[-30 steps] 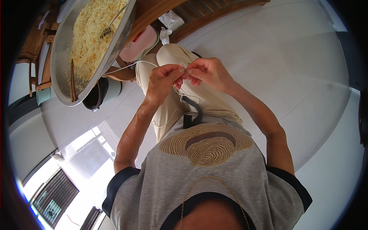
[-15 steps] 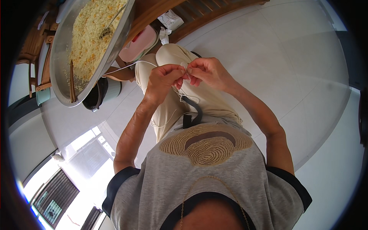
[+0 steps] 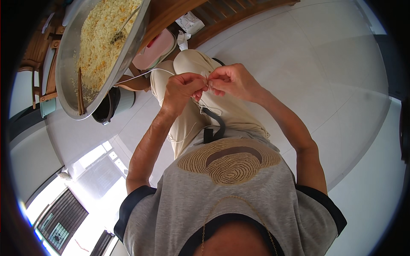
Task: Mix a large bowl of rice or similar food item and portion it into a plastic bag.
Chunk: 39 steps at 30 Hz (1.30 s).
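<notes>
Both my hands meet above my lap, fingertips almost touching. With thumb and fingers pinched, my left hand point(image 3: 184, 88) is closed on a white string point(image 3: 143, 74), which runs from beside the metal basin to this hand. My right hand point(image 3: 234, 82) pinches at the same spot, on a thin pale bit that looks like the string's end. The fingers largely hide that bit. Below the hands, thin cream cord point(image 3: 213, 111) lies in loops on my beige trousers point(image 3: 188, 62), near a dark strap point(image 3: 218, 121).
At upper left stands a large metal basin point(image 3: 64, 85) of yellowish rice-like grain point(image 3: 100, 38), with chopsticks point(image 3: 80, 91) and a spoon point(image 3: 128, 21) in it. Beneath are a dark-lined bin point(image 3: 106, 106) and a pink lidded box point(image 3: 156, 51). A white packet point(image 3: 191, 22) lies by the wooden bench point(image 3: 239, 15).
My right hand's fingers have shifted slightly at the pinch. Otherwise both hands and the string stay almost where they were.
</notes>
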Available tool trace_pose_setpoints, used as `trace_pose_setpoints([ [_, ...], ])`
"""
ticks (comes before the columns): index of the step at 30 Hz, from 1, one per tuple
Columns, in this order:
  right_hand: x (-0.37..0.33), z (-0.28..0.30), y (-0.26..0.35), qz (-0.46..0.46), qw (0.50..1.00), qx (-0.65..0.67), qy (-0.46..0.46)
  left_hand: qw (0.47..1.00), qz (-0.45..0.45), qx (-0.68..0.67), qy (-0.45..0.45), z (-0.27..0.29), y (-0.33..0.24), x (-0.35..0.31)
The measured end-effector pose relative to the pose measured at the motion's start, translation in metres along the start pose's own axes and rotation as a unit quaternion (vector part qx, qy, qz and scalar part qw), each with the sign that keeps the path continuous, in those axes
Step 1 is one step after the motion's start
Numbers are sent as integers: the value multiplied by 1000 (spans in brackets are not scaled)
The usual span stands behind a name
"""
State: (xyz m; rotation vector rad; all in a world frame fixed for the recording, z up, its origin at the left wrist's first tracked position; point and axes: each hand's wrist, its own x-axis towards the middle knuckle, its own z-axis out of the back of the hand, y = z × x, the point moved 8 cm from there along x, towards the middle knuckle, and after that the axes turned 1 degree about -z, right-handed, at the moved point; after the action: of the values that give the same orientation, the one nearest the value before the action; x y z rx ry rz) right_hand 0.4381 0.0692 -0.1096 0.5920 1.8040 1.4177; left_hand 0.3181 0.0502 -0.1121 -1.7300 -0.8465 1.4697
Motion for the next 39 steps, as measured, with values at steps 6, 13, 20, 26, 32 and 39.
trace_pose_setpoints([
  [6,-3,3,1,-10,999,-9,-29,1000,-10,15,-16,-1,-2,-4],
  [13,-4,6,11,20,995,-63,-72,999,-13,22,-34,2,-7,-5],
  [20,-2,11,18,34,993,-74,-84,999,-4,49,-18,4,-13,-4],
  [26,-4,26,52,98,978,-185,-18,934,-240,260,54,-25,-63,-1],
  [32,-15,68,86,113,990,-73,-30,957,-220,186,23,-53,-106,29],
  [39,-27,203,155,163,940,-195,-229,838,-455,285,-93,-101,-247,74],
])
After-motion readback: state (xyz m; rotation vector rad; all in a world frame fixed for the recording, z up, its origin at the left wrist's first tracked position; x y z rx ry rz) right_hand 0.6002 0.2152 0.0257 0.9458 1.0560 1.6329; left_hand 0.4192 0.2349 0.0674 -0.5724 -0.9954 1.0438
